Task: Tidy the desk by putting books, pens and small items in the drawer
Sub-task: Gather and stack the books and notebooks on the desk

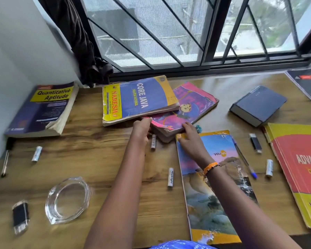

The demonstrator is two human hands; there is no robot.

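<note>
Books first: we have both hands on the pink book (184,108), which lies mid-desk, partly under the Java book (138,99). Left hand (142,127) curls its fingers at the pink book's near-left corner, right hand (189,136) pinches the near edge, wrist over the Youva notebook (210,180). The hands sit close together, both gripping the same book, which isn't lifted yet.

Progress, as we judge it: barely begun. No drawer in view, and everything seems still out: Aptitude book (43,108) at far left by the wall, dark book (258,105), red book (298,169) at the right edge, another book (307,83) far right. Small stuff left too: batteries (170,177) (36,153) (269,168) (153,141), blue pen (244,159), black pen (5,163), USB stick (255,142), black item (20,216), glass dish (68,200).

Room: the Java book overlaps the pink one, so pulling may drag it along. One battery touches the stack's near side and could roll. Desk (101,159) has bare wood between the arms and to the left. Wall bounds the left, window sill the back; the red book hangs near the front-right edge.
</note>
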